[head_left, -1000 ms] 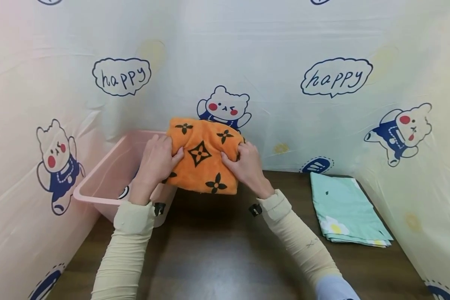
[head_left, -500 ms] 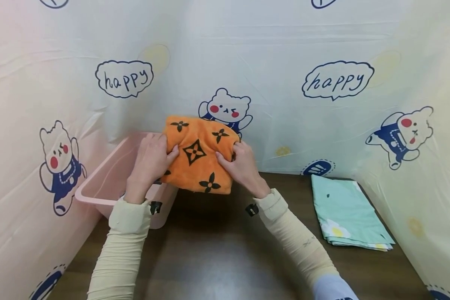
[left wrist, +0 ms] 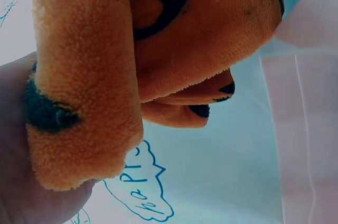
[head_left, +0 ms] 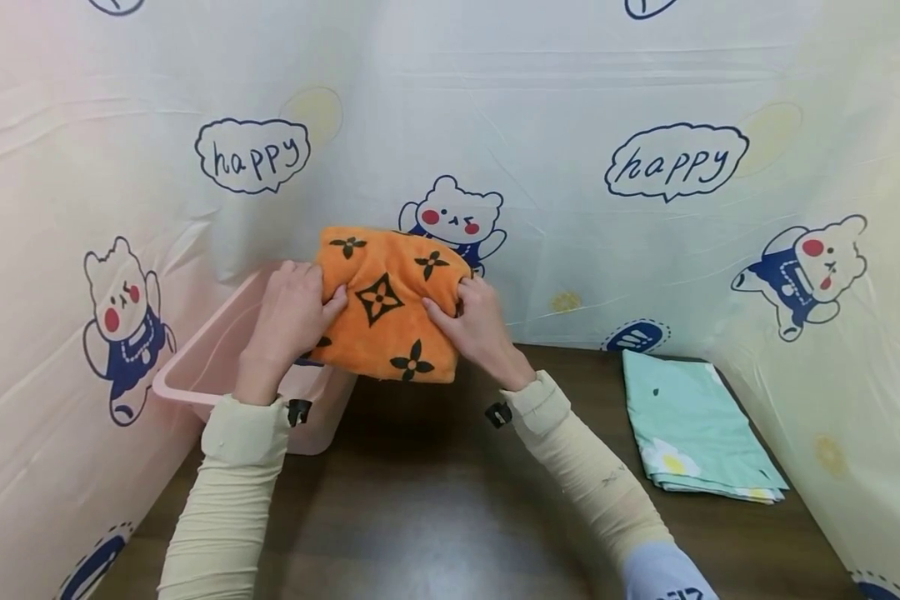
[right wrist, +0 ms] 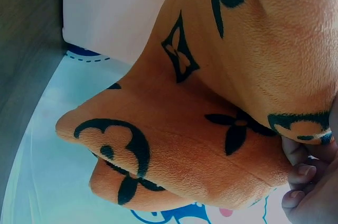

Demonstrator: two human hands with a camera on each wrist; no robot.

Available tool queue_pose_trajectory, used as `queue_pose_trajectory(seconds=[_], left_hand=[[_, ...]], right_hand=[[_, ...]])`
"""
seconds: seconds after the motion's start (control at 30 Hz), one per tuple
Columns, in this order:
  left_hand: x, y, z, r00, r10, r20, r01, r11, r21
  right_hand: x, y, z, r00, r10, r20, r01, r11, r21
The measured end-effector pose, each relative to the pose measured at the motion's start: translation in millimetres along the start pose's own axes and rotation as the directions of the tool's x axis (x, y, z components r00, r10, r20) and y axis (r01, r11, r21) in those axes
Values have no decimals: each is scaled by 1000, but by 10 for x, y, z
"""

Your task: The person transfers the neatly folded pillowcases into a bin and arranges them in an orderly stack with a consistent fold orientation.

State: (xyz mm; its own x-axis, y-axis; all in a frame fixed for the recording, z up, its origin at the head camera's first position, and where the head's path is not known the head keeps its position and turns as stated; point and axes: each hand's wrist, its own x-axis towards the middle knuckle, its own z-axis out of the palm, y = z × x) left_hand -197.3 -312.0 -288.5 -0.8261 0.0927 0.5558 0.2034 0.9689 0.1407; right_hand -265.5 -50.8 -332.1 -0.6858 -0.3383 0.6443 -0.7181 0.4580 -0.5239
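Note:
Both hands hold up a folded orange plush towel [head_left: 378,333] with dark flower motifs, in the air at the middle of the head view. At its left edge my left hand [head_left: 288,312] grips it, thumb across the front; the right hand [head_left: 480,325] does the same at the right edge. The left hand and the towel's left part are in front of a pink plastic bin [head_left: 228,333]. Folded layers of the towel [left wrist: 90,65] fill much of the left wrist view. In the right wrist view, curled fingertips [right wrist: 301,171] show at the towel's edge.
A folded mint-green cloth [head_left: 693,425] with a white daisy lies on the dark wooden table [head_left: 420,517] at the right. A pale curtain [head_left: 555,167] printed with bears and "happy" bubbles encloses the back and sides.
Both hands and the towel have shifted left and slightly up, further over the bin. The green cloth stays where it was on the table.

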Motion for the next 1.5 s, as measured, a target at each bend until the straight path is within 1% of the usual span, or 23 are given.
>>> queue_pose_trajectory(seconds=[0.17,0.3,0.57,0.7,0.93,1.13,1.3,1.4,1.5], left_hand=[[15,-37,-57,1000,3,-1,-3,1000,10],[28,-78,-104,1000,6,-15,-6,1000,16],[9,-163,-208,999,-41,12,41,999,17],[0,-200,-259,997,-73,20,73,997,21],[-4,-293,-340,991,-122,53,122,993,2],[-5,-369,-407,990,-130,49,130,992,4],[27,-403,-485,986,-153,62,154,988,-20],[59,-414,-518,985,-161,68,161,987,9],[93,-428,-519,985,-157,70,155,987,36]], right_hand=[[55,-42,2,1000,-3,8,2,1000,20],[109,-91,5,1000,-17,11,17,1000,15],[200,-210,50,998,-39,39,40,999,-1],[263,-264,79,996,-43,74,44,999,-7],[352,-366,109,986,-6,165,5,1000,7],[390,-432,155,975,-6,224,1,1000,21],[450,-464,182,963,-10,269,0,999,35],[491,-473,179,958,-22,285,6,998,57],[524,-472,172,957,-37,289,19,998,67]])
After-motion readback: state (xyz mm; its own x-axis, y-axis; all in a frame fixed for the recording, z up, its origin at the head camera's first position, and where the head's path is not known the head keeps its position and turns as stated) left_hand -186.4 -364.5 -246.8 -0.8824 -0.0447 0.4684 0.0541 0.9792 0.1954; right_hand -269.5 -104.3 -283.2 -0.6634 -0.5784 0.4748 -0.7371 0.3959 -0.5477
